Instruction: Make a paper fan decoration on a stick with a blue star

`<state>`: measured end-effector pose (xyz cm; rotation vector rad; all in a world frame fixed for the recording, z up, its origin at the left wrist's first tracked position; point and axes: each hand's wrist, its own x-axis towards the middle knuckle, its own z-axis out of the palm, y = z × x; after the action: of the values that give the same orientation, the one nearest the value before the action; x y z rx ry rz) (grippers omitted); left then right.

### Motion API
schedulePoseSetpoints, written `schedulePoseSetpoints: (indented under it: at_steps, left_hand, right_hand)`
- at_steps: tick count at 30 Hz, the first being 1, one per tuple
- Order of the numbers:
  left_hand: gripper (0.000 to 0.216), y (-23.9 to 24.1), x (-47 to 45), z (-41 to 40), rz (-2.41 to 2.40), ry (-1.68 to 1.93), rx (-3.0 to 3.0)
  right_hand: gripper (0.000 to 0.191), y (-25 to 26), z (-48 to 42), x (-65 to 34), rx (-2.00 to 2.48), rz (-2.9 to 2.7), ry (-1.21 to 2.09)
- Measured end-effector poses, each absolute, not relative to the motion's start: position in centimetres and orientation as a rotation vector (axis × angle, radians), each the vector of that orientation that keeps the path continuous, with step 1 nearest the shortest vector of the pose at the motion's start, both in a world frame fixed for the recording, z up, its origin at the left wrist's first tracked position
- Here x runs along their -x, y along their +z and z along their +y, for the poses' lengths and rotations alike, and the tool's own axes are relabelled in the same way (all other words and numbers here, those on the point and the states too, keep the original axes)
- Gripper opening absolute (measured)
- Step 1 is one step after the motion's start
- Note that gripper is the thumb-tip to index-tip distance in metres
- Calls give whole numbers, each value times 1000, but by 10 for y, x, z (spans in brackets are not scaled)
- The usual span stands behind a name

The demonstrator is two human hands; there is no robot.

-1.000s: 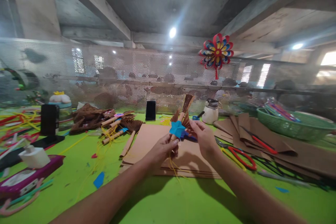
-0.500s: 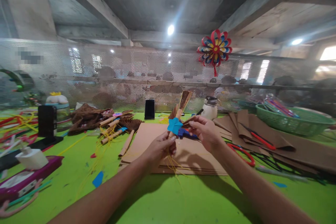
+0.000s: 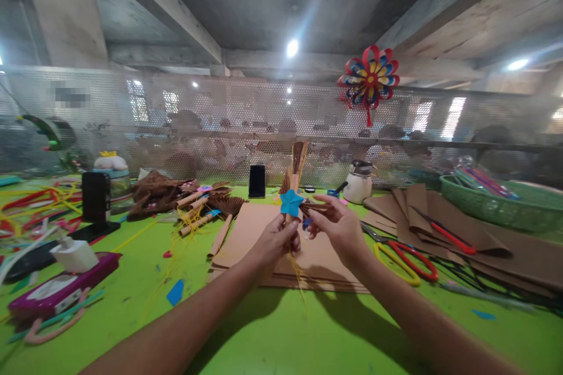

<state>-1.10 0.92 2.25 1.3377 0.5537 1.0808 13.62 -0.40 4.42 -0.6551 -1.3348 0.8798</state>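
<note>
My left hand (image 3: 276,240) is closed round the stem of a brown pleated paper fan (image 3: 299,164) that stands upright, with a blue paper star (image 3: 291,202) on its front. Yellow strands (image 3: 299,278) hang from under that hand. My right hand (image 3: 338,229) pinches a brown pleated blade (image 3: 314,208) of the same fan, just right of the star. Both hands hover above a stack of brown cardboard sheets (image 3: 250,234) on the green table (image 3: 272,334).
Finished brown fans and rolled sticks (image 3: 197,211) lie at the back left beside a black phone (image 3: 257,181). Red and yellow scissors (image 3: 407,261) and folded brown paper (image 3: 440,222) are on the right, with a green basket (image 3: 501,205). A pink box (image 3: 61,290) sits left; a mesh screen (image 3: 220,123) rises behind.
The fan has turned from leaning right to standing nearly upright. My right hand has shifted slightly left and lower along the pleated blade. The view has also drifted a little.
</note>
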Motion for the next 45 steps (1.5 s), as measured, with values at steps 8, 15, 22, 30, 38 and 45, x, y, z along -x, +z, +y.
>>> schedulePoseSetpoints:
  at_steps: [8, 15, 22, 30, 38, 45]
  left_hand:
    - [27, 23, 11, 6, 516, 1088, -1372]
    - [33, 20, 8, 9, 571, 1129, -1400]
    - [32, 16, 6, 11, 575, 1143, -1438]
    - [25, 15, 8, 13, 600, 1120, -1461]
    - [11, 29, 14, 4, 546, 1111, -1304]
    - [23, 33, 16, 2, 479, 1108, -1290]
  right_hand:
    - [16, 35, -6, -128, 733, -1451, 741]
    - [14, 28, -12, -123, 860, -1632, 271]
    - [19, 28, -17, -124, 964, -1920, -288]
    - [18, 31, -18, -127, 1105, -1997, -504]
    - [21, 46, -16, -140, 1060, -1855, -285]
    - [40, 53, 3, -159, 1028, -1547, 65]
